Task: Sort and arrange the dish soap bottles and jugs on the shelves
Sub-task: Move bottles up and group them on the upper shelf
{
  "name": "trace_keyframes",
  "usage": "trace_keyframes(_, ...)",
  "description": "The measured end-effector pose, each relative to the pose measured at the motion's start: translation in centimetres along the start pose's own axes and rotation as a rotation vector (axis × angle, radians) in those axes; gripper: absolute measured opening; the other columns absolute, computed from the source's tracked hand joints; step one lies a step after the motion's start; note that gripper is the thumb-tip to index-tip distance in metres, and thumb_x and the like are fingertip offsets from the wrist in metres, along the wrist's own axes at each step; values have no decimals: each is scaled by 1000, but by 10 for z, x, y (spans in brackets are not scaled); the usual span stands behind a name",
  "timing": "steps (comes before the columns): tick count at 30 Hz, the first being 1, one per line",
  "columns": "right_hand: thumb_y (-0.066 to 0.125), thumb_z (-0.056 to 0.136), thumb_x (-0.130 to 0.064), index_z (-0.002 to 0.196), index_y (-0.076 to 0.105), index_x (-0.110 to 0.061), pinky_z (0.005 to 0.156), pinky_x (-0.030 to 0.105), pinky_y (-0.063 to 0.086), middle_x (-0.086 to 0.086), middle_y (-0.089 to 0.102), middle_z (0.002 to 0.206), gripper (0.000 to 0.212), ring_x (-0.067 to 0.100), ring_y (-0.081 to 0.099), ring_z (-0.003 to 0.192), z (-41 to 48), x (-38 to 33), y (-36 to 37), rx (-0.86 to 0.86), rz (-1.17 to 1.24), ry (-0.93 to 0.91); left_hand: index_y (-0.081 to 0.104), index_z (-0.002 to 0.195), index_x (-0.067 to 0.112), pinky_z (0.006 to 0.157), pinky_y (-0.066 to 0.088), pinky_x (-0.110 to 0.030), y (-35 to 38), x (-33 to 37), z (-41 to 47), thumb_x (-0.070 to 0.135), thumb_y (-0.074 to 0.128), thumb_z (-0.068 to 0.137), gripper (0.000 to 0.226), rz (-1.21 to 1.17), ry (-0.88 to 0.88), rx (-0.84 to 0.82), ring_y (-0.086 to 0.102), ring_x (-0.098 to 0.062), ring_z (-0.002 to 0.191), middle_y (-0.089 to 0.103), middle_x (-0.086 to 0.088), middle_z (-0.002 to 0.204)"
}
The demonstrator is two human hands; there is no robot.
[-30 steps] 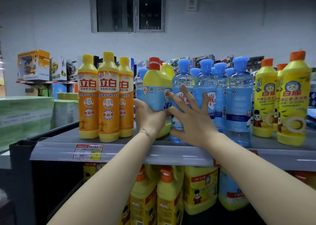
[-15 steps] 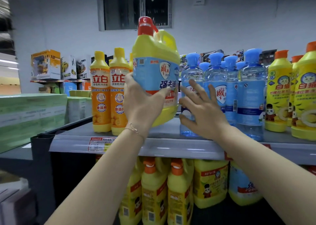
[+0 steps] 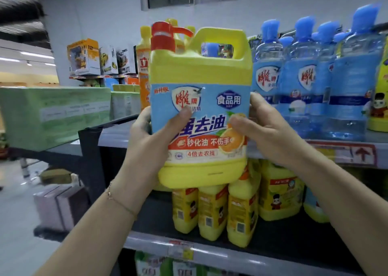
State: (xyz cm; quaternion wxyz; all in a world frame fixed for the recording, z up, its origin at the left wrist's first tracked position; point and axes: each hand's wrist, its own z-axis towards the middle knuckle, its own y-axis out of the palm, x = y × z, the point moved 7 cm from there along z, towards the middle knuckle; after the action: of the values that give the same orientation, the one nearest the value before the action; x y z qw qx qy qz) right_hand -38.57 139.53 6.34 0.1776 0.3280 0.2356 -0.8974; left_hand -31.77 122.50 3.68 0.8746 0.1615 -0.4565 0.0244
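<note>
Your left grip (image 3: 147,141) and right grip (image 3: 270,133) clasp the yellow plastic handled jug (image 3: 199,72) by its sides, base unsupported; its weight could make it slip.

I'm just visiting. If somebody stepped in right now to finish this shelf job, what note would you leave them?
Left hand and right hand both grip the yellow dish soap jug, upright, in the air before the upper shelf.
Blue-capped bottles stand on that shelf; yellow jugs on the lower shelf.
Done: jug in hand. Left: shelve it, probably with the yellow jugs below.
</note>
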Motion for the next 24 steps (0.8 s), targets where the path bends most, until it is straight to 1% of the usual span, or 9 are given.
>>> trace_keyframes(3,78,65,-53,120,47,-26,81,44,57,-5,69,114,69,18,67,103,-23,32,10,10,-14,122,64,106,23,62,58,-31,-15,-33,-17,37,85,61,51,57,-44,0,75,-25,83,76,-6,99)
trace_keyframes(7,82,61,-51,117,45,-28,76,40,59,-6,69,114,71,17,68,102,-61,56,17,26,-21,154,68,97,37,64,58,-28,-25,-73,-42,33,80,63,36,45,-56,-63,74,-22,86,75,-1,102)
trace_keyframes(10,82,61,-50,114,45,-35,73,32,59,-11,69,111,66,12,68,100,-95,69,15,66,-88,175,62,107,40,67,58,-24,-21,-103,-63,29,77,66,44,42,-58,-121,72,-16,92,73,6,104)
trace_keyframes(12,82,65,-46,115,45,-36,74,28,57,-12,67,112,64,11,66,102,-117,78,8,87,-106,197,58,114,38,71,58,-24,-9,-124,-76,25,78,70,50,42,-93,-187,70,-16,98,71,6,108)
trace_keyframes(15,78,72,-22,123,43,-25,78,25,56,-8,66,116,62,13,64,108,-151,99,-9,147,-22,252,53,118,32,74,58,-25,15,-154,-88,17,83,73,57,35,-175,-270,68,-17,103,70,4,112)
trace_keyframes(18,76,71,-17,122,46,-34,83,31,56,-9,66,117,61,14,62,110,-181,114,-36,234,-34,307,49,121,27,77,58,-30,43,-181,-93,10,80,66,65,32,-240,-305,67,-19,106,68,-1,115)
trace_keyframes(20,76,72,-17,123,49,-40,89,35,54,-8,63,121,62,17,59,115,-196,120,-55,257,-48,328,47,125,21,77,57,-26,63,-197,-95,5,80,63,71,47,-251,-314,66,-16,107,66,-5,118)
trace_keyframes(22,75,75,-15,130,45,-33,93,37,52,-2,60,128,65,20,56,121,-210,126,-74,259,-44,364,46,125,23,75,55,-17,85,-211,-97,-3,80,65,74,67,-250,-315,66,-5,103,65,-2,120)
trace_keyframes(24,75,78,-18,135,41,-28,96,36,50,-1,58,131,67,21,54,123,-224,132,-94,268,-61,395,45,124,26,78,56,-20,107,-223,-96,-12,78,66,77,55,-225,-314,65,-2,104,63,2,122)
